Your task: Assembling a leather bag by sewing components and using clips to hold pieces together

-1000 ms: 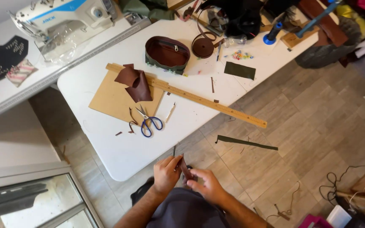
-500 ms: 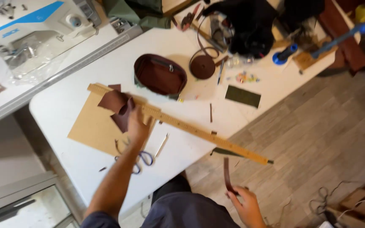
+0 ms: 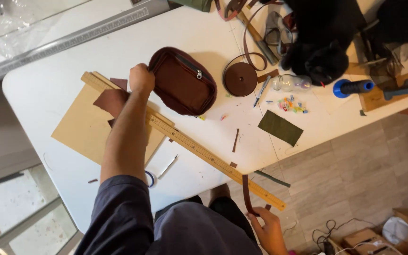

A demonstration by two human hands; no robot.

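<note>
Two hands busy, left hand (image 3: pixel 141 78) curled on the edge of brown zip pouch (image 3: pixel 183 81) just above the wooden ruler (image 3: pixel 199 150), right hand (image 3: pixel 266 228) pinching dark leather strip (image 3: pixel 246 194) low beside the ruler's near end

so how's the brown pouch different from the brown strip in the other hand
The brown pouch is a bulky, rounded bag with a zip; the brown strip is a thin, flat, narrow band. The pouch rests on the white table under the left hand; the strip hangs past the table edge, pinched upright by the right hand. Both look the same dark reddish brown.
</note>
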